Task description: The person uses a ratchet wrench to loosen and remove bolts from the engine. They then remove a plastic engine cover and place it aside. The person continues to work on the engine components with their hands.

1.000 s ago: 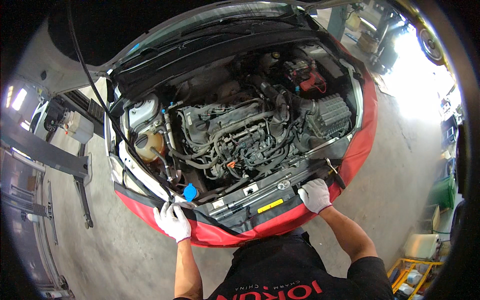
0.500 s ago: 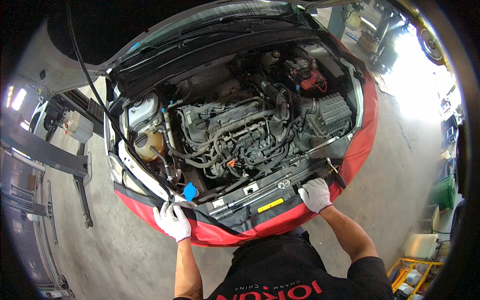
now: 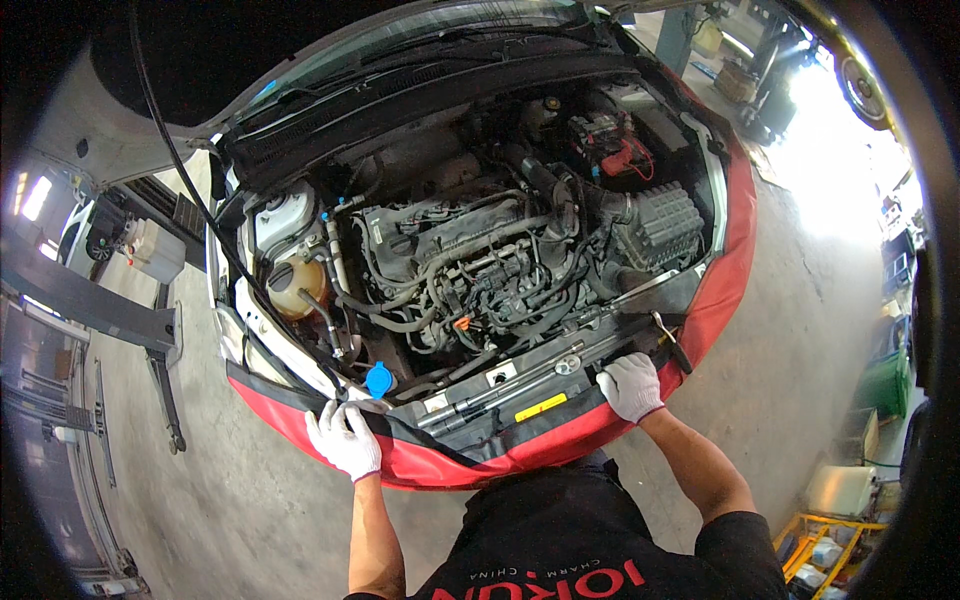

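Observation:
My left hand (image 3: 345,440), in a white glove, rests on the red and black fender cover (image 3: 425,468) along the car's front edge. Its fingers are apart, with nothing in them. Just beyond it sits a blue filler cap (image 3: 379,379). My right hand (image 3: 630,388), gloved too, lies over the cover's edge farther right, fingers loosely bent and no object visible in them. Between the hands, a long chrome ratchet (image 3: 568,365) lies on the front panel above a yellow label (image 3: 541,407). A tool with a dark handle (image 3: 678,352) lies right of my right hand.
Ahead is the open engine bay with the engine (image 3: 450,240), a coolant tank (image 3: 297,289), an air filter box (image 3: 660,230) and a battery (image 3: 600,140). A prop rod (image 3: 190,185) crosses at left. A lift arm (image 3: 90,300) stands left, a yellow-framed cart (image 3: 825,550) lower right.

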Demonstrator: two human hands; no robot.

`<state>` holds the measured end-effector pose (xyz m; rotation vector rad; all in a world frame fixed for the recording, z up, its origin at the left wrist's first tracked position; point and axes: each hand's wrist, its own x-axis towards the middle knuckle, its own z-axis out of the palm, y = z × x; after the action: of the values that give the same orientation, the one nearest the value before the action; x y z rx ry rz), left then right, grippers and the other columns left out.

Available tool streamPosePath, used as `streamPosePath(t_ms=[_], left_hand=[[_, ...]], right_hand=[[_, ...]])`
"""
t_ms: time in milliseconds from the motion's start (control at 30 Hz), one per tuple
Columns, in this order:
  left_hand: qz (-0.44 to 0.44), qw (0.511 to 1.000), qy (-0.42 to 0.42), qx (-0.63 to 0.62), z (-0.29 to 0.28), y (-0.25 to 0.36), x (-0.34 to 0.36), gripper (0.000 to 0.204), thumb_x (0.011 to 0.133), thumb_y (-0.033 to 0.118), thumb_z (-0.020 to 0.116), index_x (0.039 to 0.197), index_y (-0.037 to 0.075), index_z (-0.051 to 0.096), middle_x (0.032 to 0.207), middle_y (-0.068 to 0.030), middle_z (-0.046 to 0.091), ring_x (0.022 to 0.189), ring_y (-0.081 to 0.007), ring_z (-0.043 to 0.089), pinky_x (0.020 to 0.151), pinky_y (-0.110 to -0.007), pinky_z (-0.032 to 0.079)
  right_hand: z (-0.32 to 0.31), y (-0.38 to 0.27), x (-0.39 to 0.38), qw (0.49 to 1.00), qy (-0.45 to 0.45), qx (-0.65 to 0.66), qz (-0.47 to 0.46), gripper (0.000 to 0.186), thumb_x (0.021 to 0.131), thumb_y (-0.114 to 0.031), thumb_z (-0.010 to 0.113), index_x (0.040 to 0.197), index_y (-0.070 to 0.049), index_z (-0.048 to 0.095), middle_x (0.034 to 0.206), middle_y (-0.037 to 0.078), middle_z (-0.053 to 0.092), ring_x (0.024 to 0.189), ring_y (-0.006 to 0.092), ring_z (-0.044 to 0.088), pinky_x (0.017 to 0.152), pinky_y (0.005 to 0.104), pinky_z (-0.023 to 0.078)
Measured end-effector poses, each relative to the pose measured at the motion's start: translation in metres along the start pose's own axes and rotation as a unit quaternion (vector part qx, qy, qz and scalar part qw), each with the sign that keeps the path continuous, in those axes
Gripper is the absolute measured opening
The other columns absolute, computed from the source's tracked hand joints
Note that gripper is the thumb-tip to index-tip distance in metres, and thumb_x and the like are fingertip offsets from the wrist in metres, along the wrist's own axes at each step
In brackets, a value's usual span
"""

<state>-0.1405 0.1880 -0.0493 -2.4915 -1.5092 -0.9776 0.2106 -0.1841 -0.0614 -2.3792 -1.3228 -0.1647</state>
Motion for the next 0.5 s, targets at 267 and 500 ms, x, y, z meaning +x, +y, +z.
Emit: streamPosePath(t_ms=[267, 500], left_hand=[[-0.002, 1.000, -0.004, -0.002, -0.0013, 0.0005, 0.0002, 0.024, 0.097, 0.026, 0.068, 0.098, 0.004, 0.076, 0.122, -0.0103, 0.073, 0.139, -0.0404, 0.049, 0.118, -0.052, 0.035], [-0.004, 1.000, -0.009, -0.007, -0.0010, 0.0007, -0.0013, 0.027, 0.098, 0.028, 0.066, 0.100, 0.004, 0.077, 0.124, -0.0117, 0.072, 0.139, -0.0411, 0.048, 0.119, -0.052, 0.034]], right_hand=[[-0.0027, -0.0030, 0.0012, 1.000, -0.005, 0.004, 0.009, 0.021, 0.088, -0.028, 0.069, 0.082, -0.008, 0.072, 0.084, 0.010, 0.069, 0.087, 0.0328, 0.064, 0.089, 0.0461, 0.048], [-0.0013, -0.0026, -0.0004, 1.000, -0.010, 0.006, 0.011, 0.021, 0.088, -0.028, 0.069, 0.082, -0.008, 0.073, 0.084, 0.010, 0.069, 0.087, 0.0326, 0.064, 0.089, 0.0453, 0.048]])
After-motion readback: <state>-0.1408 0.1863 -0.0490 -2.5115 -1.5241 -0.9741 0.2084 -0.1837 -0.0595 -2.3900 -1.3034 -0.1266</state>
